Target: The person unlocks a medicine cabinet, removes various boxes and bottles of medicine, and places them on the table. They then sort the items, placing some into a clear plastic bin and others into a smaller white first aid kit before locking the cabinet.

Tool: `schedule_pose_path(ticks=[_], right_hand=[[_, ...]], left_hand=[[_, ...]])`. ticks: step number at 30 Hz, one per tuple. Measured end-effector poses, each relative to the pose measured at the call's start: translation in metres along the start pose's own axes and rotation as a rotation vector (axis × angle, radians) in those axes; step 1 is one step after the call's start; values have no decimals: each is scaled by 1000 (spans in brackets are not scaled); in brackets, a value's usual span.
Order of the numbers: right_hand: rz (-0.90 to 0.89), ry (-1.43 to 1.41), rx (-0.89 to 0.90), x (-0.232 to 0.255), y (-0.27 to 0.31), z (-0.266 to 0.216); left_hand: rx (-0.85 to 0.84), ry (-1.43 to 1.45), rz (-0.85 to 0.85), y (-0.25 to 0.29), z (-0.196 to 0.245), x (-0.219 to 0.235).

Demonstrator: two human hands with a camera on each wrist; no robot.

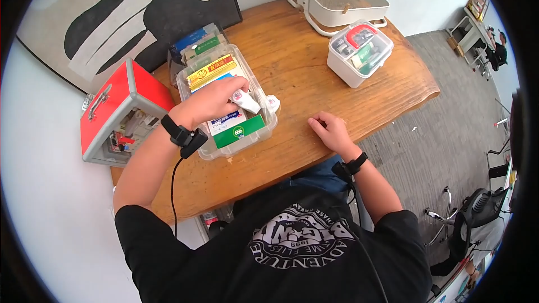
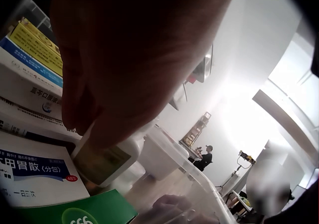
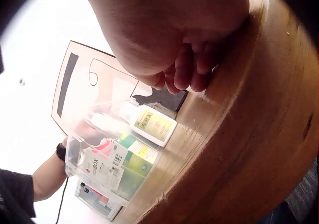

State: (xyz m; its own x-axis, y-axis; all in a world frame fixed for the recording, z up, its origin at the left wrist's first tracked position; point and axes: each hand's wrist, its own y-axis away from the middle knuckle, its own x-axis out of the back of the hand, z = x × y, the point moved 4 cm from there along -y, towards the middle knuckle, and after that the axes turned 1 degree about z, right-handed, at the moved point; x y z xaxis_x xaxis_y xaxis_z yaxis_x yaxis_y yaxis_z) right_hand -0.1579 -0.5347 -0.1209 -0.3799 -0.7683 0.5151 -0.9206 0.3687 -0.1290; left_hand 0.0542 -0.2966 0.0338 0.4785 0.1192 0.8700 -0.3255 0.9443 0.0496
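My left hand (image 1: 216, 96) reaches over a clear plastic box (image 1: 268, 129) and grips a white bottle (image 1: 246, 102), tilted, with a label that shows in the left wrist view. Medicine boxes fill the container: a green box (image 1: 240, 131), a white box with blue print (image 2: 35, 171) and a yellow box (image 1: 212, 72). Against the container's right side, a second white bottle (image 3: 155, 125) with a yellowish label stands upright on the table. My right hand (image 1: 332, 133) rests on the wooden table (image 1: 297, 134) near its front edge, fingers loosely curled, holding nothing.
A red and silver case (image 1: 115, 98) with a clear side stands at the left. Toward the back right sits a white lidded box (image 1: 359, 56) with a red handle, in front of a white rack (image 1: 348, 8). A framed picture (image 1: 168, 0) leans on the wall.
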Motion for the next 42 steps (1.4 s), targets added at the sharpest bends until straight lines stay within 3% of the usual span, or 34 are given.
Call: schedule_pose_path(ticks=[2, 4, 9, 12, 14, 18, 22, 24, 26, 28, 30, 34, 36, 37, 38, 39, 40, 42], right_hand=[[11, 14, -4, -1, 0, 0], [14, 17, -2, 0, 1, -2], [4, 2, -23, 0, -2, -6], [-146, 103, -127, -11, -16, -13], [-85, 57, 163, -28, -35, -37], [-62, 88, 301, -59, -58, -54], [-106, 129, 167, -66, -66, -52], [-145, 118, 95, -65, -65, -44], [-72, 6, 55, -55, -64, -39], [-19, -33, 78, -44, -69, -44], [180, -252, 108, -21, -75, -62], [231, -439, 244, 8, -87, -152], [-56, -139, 358, -1, -90, -206], [-62, -138, 362, -6, -93, -224], [-264, 114, 396, -22, -94, -240], [-463, 370, 422, -38, -95, -248], [-464, 372, 424, -49, -102, -248], [-701, 616, 576, -88, -114, -233]], left_hand=[[2, 2, -20, 0, -7, -3], [-103, -79, 5, 0, -6, -4], [-102, -130, -50, 3, -3, -2], [-64, -173, -55, 10, -4, -6], [-32, -201, -67, 19, 1, -6], [49, -108, 6, 37, 9, 4], [87, -37, 137, 68, 25, 19], [209, 133, 372, 89, 26, 27], [239, 195, 450, 108, 18, 16], [235, 211, 749, 132, 7, -2], [275, 323, 824, 149, -7, -34], [296, 528, 858, 155, 3, -71], [292, 463, 965, 151, 9, -79], [271, 494, 974, 149, 7, -85], [273, 494, 979, 147, 7, -88], [248, 547, 1021, 144, 7, -90], [222, 600, 1062, 143, 8, -91], [224, 573, 1053, 142, 10, -91]])
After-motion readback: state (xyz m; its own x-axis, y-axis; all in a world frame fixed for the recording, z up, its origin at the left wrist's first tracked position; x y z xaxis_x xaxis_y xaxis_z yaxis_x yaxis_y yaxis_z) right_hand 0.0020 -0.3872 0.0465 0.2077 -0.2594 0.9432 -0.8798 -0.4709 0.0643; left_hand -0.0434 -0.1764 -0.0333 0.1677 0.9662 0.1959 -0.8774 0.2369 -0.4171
